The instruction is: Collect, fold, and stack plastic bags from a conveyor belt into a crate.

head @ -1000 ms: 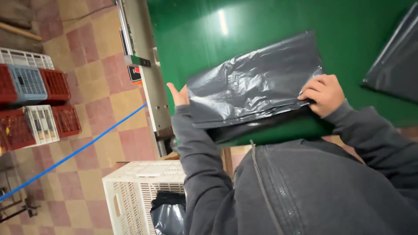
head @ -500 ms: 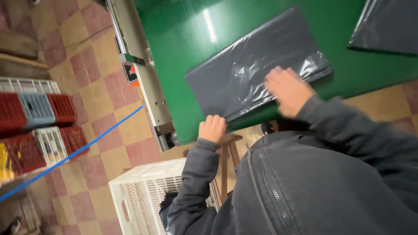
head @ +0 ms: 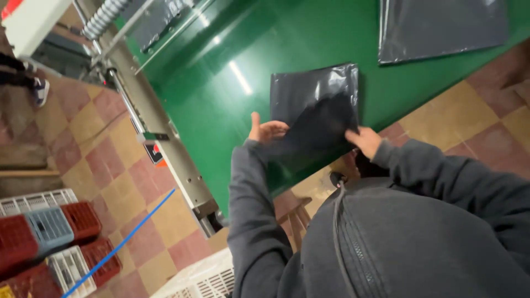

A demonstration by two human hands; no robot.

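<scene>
both hands (head: 314, 135) pinch a dark plastic bag (head: 314, 107) on the green belt (head: 232, 110), contents unseen

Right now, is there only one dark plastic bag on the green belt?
No, the hands hold one dark bag at the green belt's near edge, and a second dark bag lies flat farther along it.
</scene>
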